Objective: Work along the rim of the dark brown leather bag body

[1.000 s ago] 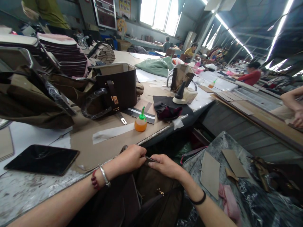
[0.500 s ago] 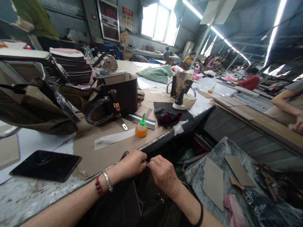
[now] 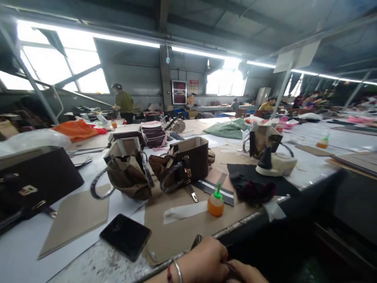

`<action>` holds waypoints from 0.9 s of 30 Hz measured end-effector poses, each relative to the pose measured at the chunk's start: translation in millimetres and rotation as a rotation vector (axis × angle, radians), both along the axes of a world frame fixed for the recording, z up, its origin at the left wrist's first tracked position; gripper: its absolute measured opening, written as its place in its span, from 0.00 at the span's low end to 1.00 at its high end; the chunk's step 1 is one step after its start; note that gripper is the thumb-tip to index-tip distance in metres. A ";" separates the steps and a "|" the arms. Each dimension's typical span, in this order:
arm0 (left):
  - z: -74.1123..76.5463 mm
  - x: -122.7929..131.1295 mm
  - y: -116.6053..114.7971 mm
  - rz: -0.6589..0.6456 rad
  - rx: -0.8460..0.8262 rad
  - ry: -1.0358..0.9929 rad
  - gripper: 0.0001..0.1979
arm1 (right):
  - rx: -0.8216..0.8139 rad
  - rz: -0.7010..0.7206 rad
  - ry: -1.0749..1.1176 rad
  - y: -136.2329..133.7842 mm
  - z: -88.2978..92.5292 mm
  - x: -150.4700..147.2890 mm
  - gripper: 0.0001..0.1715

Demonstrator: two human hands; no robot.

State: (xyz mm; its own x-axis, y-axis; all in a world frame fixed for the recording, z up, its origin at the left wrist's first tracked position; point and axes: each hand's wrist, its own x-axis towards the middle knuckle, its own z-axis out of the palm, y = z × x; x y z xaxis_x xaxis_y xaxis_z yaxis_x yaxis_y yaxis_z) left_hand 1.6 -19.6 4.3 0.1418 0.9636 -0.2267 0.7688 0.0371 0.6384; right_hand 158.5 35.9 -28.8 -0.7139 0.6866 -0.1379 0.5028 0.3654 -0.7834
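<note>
At the bottom, just off the table edge, my left hand (image 3: 207,259) is closed on a dark brown piece. My right hand (image 3: 246,273), partly cut off by the frame, meets it from the right, its fingers on the same dark piece (image 3: 234,271). Beyond my hands stands a bottle of orange liquid with a green nozzle (image 3: 216,204). A dark brown handbag with a metal clasp (image 3: 196,159) stands open behind the bottle. To the left lies a black tablet (image 3: 126,236).
More bags (image 3: 128,173) and a large dark one (image 3: 38,184) stand left. Dark cloth (image 3: 256,188) and a cream tool with a black knob (image 3: 277,164) lie right. Stacked pieces (image 3: 153,134) and green fabric (image 3: 228,129) are farther back. People are in the background.
The view has swung up and left, so the table contents and my hands appear lower and farther right. My hands remain together, now partly below the frame.
</note>
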 end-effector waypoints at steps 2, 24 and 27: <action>7.2 -1.6 -4.0 -0.054 0.052 0.073 0.05 | -0.085 0.012 -0.022 -3.7 -1.0 -1.9 0.09; 7.1 -5.0 -4.5 -0.078 0.066 0.178 0.07 | -0.493 0.157 0.104 -1.6 -8.6 9.4 0.12; 10.8 -3.2 -5.7 -0.069 0.075 0.215 0.07 | -0.483 0.164 0.099 -2.7 -7.8 9.7 0.12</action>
